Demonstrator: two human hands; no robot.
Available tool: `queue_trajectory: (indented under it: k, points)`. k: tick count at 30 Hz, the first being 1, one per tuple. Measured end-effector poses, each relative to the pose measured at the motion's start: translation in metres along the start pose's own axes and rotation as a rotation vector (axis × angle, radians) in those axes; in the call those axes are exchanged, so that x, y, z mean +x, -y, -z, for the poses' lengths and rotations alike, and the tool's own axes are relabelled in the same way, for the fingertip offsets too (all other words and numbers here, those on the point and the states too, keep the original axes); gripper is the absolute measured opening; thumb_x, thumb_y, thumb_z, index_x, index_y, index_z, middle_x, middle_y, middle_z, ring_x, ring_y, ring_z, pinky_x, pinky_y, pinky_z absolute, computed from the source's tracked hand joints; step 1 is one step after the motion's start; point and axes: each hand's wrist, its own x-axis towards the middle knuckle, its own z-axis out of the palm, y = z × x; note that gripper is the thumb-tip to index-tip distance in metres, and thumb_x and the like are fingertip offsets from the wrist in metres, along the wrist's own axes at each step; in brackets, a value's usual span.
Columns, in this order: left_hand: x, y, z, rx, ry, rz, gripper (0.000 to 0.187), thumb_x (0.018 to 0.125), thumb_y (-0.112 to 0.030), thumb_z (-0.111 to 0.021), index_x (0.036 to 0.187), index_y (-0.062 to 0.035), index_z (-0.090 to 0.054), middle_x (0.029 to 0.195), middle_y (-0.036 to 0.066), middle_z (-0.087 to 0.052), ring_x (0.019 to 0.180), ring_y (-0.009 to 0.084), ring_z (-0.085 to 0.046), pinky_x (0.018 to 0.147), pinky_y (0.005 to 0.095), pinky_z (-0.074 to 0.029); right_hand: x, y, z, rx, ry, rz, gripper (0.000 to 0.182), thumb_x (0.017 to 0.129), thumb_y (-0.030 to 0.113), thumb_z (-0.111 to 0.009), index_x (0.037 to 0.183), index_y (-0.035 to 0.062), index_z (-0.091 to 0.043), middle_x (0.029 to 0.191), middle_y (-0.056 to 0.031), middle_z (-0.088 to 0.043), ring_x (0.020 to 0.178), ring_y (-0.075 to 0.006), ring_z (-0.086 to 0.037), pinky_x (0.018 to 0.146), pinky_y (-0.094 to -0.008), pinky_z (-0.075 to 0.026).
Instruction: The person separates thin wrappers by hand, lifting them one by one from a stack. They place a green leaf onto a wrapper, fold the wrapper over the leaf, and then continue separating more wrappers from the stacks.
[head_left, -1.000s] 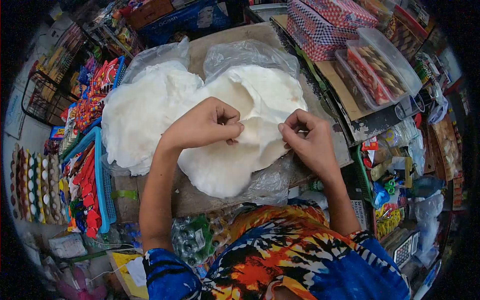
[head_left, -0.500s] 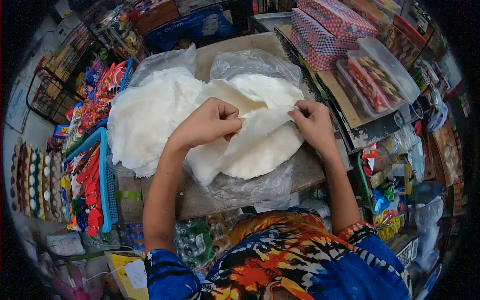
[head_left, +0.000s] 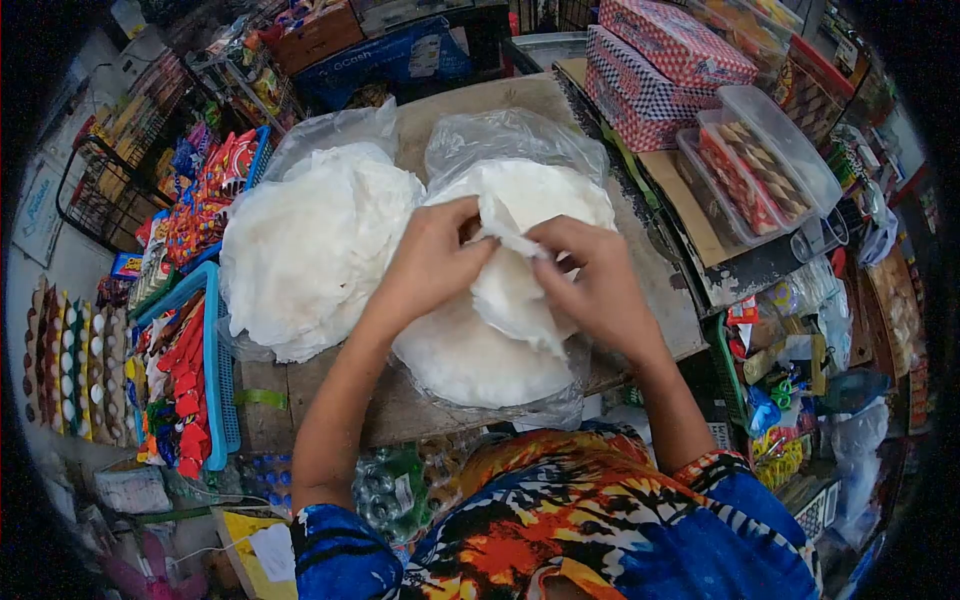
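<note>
Noted a folded white sheet (head_left: 515, 295) pinched in the closed fingertips of left hand (head_left: 430, 260) and right hand (head_left: 595, 282), held between them, about equally near to both, and slanting lengthwise from far left to near right over the rightmost white stack (head_left: 480, 365).

Small shop, snack packets (head_left: 215, 180), egg trays (head_left: 78, 365)
</note>
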Motion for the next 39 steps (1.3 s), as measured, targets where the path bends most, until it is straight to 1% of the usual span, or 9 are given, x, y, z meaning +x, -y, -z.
queue_trajectory:
  k: [3,6,10,12,18,24,28,36,39]
  points:
    - [0.003,-0.002,0.018,0.056,0.072,0.190,0.022,0.080,-0.003,-0.060,0.102,0.0027,-0.062,0.071,-0.003,-0.052,0.064,0.0062,-0.045,0.059,0.0224,-0.037,0.003,-0.020,0.019,-0.118,-0.091,-0.177,0.016,0.077,0.010,-0.062,0.082,-0.0057,-0.062,0.070,-0.0182,-0.062,0.062,-0.0269,-0.063,0.059,-0.0336,-0.050]
    - [0.000,-0.001,0.010,0.034,0.074,0.093,0.022,0.081,-0.004,-0.060,0.102,0.0026,-0.059,0.068,-0.005,-0.040,0.063,0.0050,-0.038,0.056,0.0225,-0.032,-0.001,-0.029,0.022,-0.297,-0.087,-0.209,0.020,0.077,0.014,-0.063,0.075,-0.0058,-0.060,0.064,-0.0193,-0.060,0.059,-0.0290,-0.061,0.058,-0.0351,-0.047]
    - [0.000,-0.007,0.005,0.019,0.101,0.092,0.025,0.081,-0.004,-0.059,0.105,0.0024,-0.056,0.069,-0.004,-0.041,0.064,0.0057,-0.037,0.056,0.0233,-0.032,0.002,-0.017,0.027,-0.314,0.045,-0.340,0.025,0.076,0.019,-0.065,0.073,-0.0044,-0.059,0.067,-0.0199,-0.060,0.061,-0.0323,-0.061,0.058,-0.0379,-0.045]
    - [-0.002,-0.011,0.001,0.081,0.094,0.084,0.028,0.080,-0.006,-0.060,0.107,0.0017,-0.056,0.068,-0.003,-0.039,0.063,0.0066,-0.036,0.055,0.0242,-0.031,0.007,-0.011,0.022,-0.351,0.035,-0.134,0.027,0.075,0.024,-0.066,0.074,-0.0022,-0.059,0.069,-0.0191,-0.061,0.065,-0.0348,-0.062,0.061,-0.0415,-0.047]
    - [-0.006,-0.015,-0.004,0.124,0.075,0.054,0.030,0.079,-0.008,-0.060,0.108,-0.0003,-0.056,0.063,-0.003,-0.037,0.061,0.0073,-0.036,0.055,0.0251,-0.031,0.030,-0.004,0.012,-0.547,0.132,0.099,0.023,0.075,0.024,-0.065,0.076,0.0009,-0.063,0.072,-0.0163,-0.063,0.071,-0.0356,-0.063,0.066,-0.0450,-0.049]
    - [-0.003,-0.010,0.001,0.078,0.130,0.099,0.036,0.079,-0.011,-0.062,0.112,0.0021,-0.056,0.069,0.002,-0.050,0.065,0.0092,-0.042,0.058,0.0266,-0.036,0.029,-0.005,0.020,-0.500,0.208,-0.077,0.023,0.075,0.025,-0.065,0.077,0.0022,-0.064,0.076,-0.0147,-0.064,0.073,-0.0350,-0.063,0.066,-0.0443,-0.049]
    - [-0.003,-0.011,-0.003,0.043,0.064,0.084,0.042,0.079,-0.013,-0.062,0.116,0.0050,-0.054,0.076,0.007,-0.059,0.069,0.0118,-0.049,0.064,0.0284,-0.041,0.021,0.001,0.020,-0.479,0.177,0.003,0.027,0.074,0.028,-0.067,0.079,0.0017,-0.063,0.076,-0.0142,-0.065,0.074,-0.0346,-0.064,0.066,-0.0431,-0.050]
    - [-0.006,-0.019,-0.008,0.165,0.101,0.104,0.047,0.079,-0.012,-0.059,0.121,0.0082,-0.051,0.088,0.024,-0.064,0.078,0.0261,-0.062,0.072,0.0337,-0.047,0.028,0.007,0.000,-0.824,0.130,0.097,0.026,0.072,0.027,-0.067,0.077,0.0026,-0.062,0.073,-0.0149,-0.065,0.071,-0.0306,-0.066,0.059,-0.0409,-0.051]
    - [-0.005,-0.025,-0.005,0.225,0.117,0.121,0.044,0.077,-0.014,-0.058,0.117,0.0066,-0.054,0.082,0.021,-0.063,0.073,0.0340,-0.062,0.070,0.0407,-0.047,0.032,0.003,-0.003,-0.831,0.138,0.083,0.019,0.072,0.022,-0.064,0.077,0.0034,-0.064,0.070,-0.0164,-0.064,0.068,-0.0326,-0.065,0.060,-0.0421,-0.051]
